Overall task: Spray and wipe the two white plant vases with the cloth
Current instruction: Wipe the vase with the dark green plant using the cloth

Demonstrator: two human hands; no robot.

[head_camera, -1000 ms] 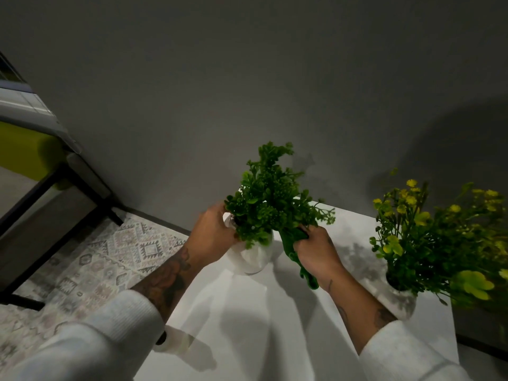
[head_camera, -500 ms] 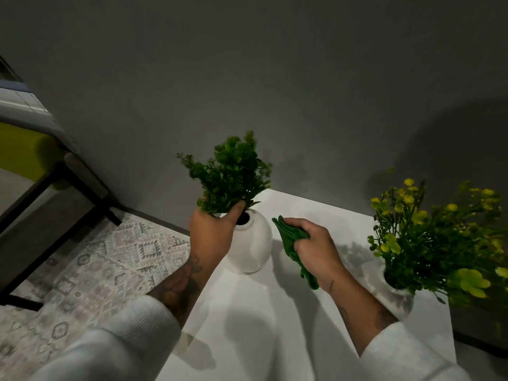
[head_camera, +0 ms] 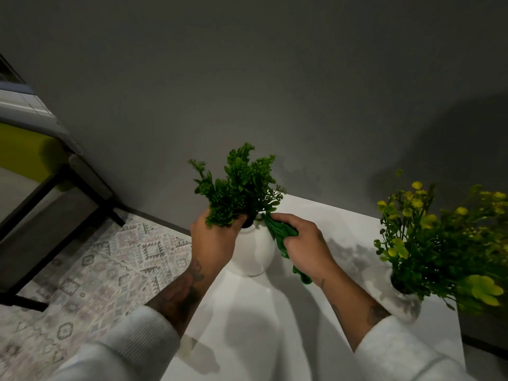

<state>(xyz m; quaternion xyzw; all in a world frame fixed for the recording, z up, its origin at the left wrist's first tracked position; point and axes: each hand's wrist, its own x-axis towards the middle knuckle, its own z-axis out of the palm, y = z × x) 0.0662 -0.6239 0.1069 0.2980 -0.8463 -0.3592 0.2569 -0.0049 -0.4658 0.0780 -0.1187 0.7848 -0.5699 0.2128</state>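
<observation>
A round white vase (head_camera: 254, 250) stands near the left edge of the white table (head_camera: 275, 325). My left hand (head_camera: 213, 239) grips the green plant (head_camera: 239, 188) at its stems, just over the vase's dark mouth. A green cloth (head_camera: 283, 237) is bunched in my right hand (head_camera: 305, 243) and pressed against the vase's upper right side. A second white vase (head_camera: 404, 301) sits at the right, mostly hidden by its yellow-flowered plant (head_camera: 439, 243).
A grey wall (head_camera: 275, 92) runs behind the table. A patterned rug (head_camera: 96, 265) covers the floor at left, beside a dark-framed seat with a yellow-green cushion (head_camera: 24, 152). A pale object (head_camera: 187, 345) shows just off the table's left edge.
My left hand pulled the green plant up and left out of the vase, then swung it back over the mouth. My right hand brought the cloth onto the vase's shoulder.
</observation>
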